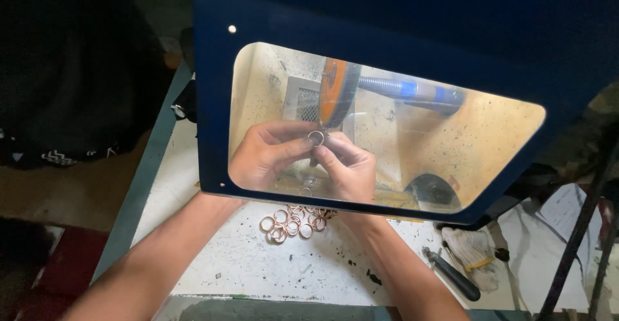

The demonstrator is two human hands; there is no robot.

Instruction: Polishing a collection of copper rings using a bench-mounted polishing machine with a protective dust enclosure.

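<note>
Behind the clear window of a dark blue guard (213, 102), my left hand (264, 153) and my right hand (348, 166) meet and pinch one small metal ring (316, 137) between their fingertips. The ring sits right at the rim of an upright orange and dark wheel (335, 92). Both forearms reach in under the guard's lower edge.
A pile of several copper-coloured rings (290, 221) lies on the speckled white bench (258, 263) below the guard. A dark-handled tool (454, 276) and a white work glove (471, 250) lie at the right. A blue-grey spindle (412, 92) runs right from the wheel.
</note>
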